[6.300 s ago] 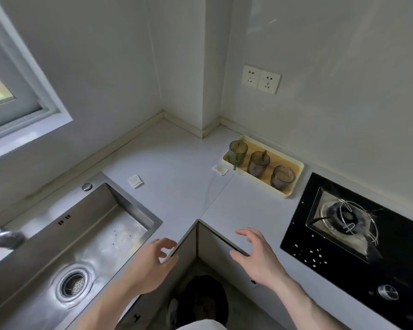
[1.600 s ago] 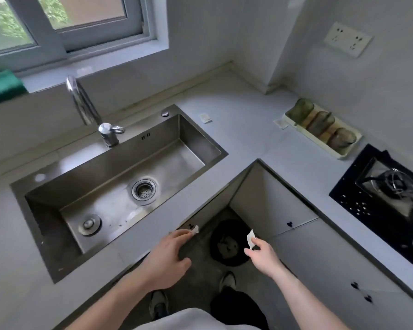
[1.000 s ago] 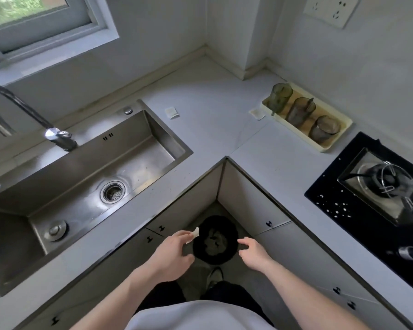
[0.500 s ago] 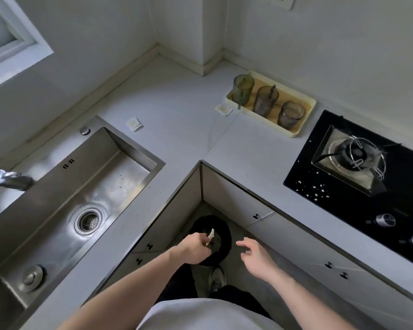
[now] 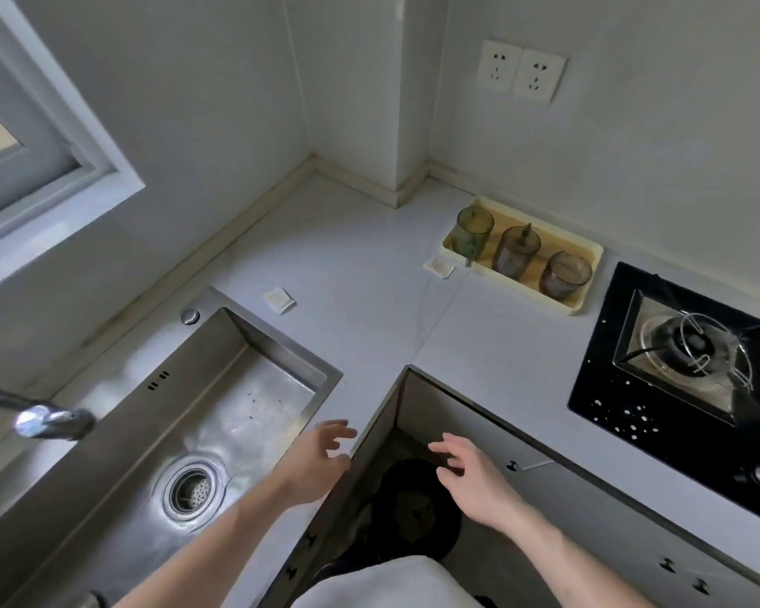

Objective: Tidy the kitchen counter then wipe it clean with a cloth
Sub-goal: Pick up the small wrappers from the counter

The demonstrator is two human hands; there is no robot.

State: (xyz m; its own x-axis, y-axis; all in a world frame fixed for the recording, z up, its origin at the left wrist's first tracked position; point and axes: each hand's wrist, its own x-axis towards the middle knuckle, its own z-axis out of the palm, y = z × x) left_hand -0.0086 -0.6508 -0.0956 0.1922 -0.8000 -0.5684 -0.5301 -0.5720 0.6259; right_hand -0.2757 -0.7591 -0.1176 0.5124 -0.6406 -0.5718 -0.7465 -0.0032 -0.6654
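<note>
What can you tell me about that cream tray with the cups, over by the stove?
The tray is a shallow cream rectangle with a raised rim and a wood-coloured floor. It lies flat on the pale counter near the wall, just left of the black hob. Three translucent cups stand upright in a row inside it, one greenish, two smoky. A small white packet lies by its left corner. Neither hand is near it.

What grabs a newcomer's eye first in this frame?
Probably the two bare hands, left hand and right hand, both empty with fingers spread at the inner corner of the L-shaped counter, above a dark bin on the floor. Next, the steel sink at left and the black hob at right. Two small white packets lie on the counter, one beside the cream tray holding three cups.
</note>
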